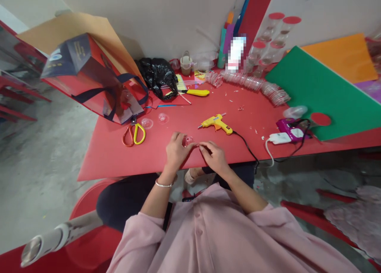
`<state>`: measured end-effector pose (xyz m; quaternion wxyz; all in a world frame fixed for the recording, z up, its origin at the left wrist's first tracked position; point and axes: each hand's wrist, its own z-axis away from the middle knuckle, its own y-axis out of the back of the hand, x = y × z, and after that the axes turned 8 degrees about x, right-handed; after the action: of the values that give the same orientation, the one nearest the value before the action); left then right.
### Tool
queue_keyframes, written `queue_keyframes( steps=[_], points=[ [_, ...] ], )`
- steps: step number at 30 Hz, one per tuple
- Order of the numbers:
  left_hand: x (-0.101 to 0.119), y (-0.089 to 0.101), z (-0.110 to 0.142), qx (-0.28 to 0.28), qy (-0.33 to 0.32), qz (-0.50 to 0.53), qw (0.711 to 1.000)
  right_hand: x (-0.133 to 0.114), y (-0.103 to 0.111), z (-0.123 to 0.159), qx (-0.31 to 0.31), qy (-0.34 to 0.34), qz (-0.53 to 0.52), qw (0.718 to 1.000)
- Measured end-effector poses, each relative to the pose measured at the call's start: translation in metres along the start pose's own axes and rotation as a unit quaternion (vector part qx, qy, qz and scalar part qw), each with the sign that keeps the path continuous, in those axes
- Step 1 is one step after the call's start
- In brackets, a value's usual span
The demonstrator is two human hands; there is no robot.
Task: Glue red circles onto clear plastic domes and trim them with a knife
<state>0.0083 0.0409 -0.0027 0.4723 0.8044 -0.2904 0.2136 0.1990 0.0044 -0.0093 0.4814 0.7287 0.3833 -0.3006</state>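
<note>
My left hand [176, 150] curls around a small clear plastic dome [188, 140] near the front edge of the red table [119, 153]. Just to its right, my right hand [213, 155] pinches a small thin piece against the dome; I cannot make out what the piece is. A yellow glue gun [216, 123] lies a little beyond my hands, its black cord running off to the right. Two more clear domes [154, 121] sit to the left, beside orange and yellow scissors [133, 134].
A red gift bag [89, 78] lies tipped at back left, with a black plastic bag [156, 74] and a yellow craft knife [195, 92] behind. A row of clear lids [253, 84], a green sheet [324, 90], an orange sheet [342, 56] and a power strip [287, 134] lie to the right.
</note>
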Motion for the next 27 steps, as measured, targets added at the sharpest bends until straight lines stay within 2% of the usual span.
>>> queue_keyframes(
  steps=[4,9,13,17,21,24,27],
  points=[
    [-0.006,-0.003,0.009,0.040,-0.011,0.077,0.996,0.000,0.004,-0.002,-0.004,-0.009,-0.014,1.000],
    [-0.011,0.003,0.014,0.069,-0.015,0.089,0.994,0.005,0.003,-0.014,0.017,-0.028,-0.044,0.998],
    [-0.010,0.004,0.014,0.070,-0.037,0.090,0.993,0.007,-0.006,-0.028,0.020,-0.024,-0.055,0.998],
    [-0.009,0.005,0.013,0.082,-0.071,0.097,0.989,0.008,-0.015,-0.042,-0.030,-0.016,-0.064,0.997],
    [-0.009,0.005,0.012,0.073,-0.081,0.094,0.990,0.009,-0.021,-0.049,-0.061,0.002,-0.026,0.998],
    [-0.009,0.005,0.012,0.066,-0.086,0.090,0.990,0.011,-0.024,-0.049,-0.053,0.022,0.002,0.998],
    [-0.011,0.004,0.012,0.062,-0.087,0.094,0.990,0.011,-0.024,-0.050,-0.011,0.018,-0.005,1.000]
  ],
)
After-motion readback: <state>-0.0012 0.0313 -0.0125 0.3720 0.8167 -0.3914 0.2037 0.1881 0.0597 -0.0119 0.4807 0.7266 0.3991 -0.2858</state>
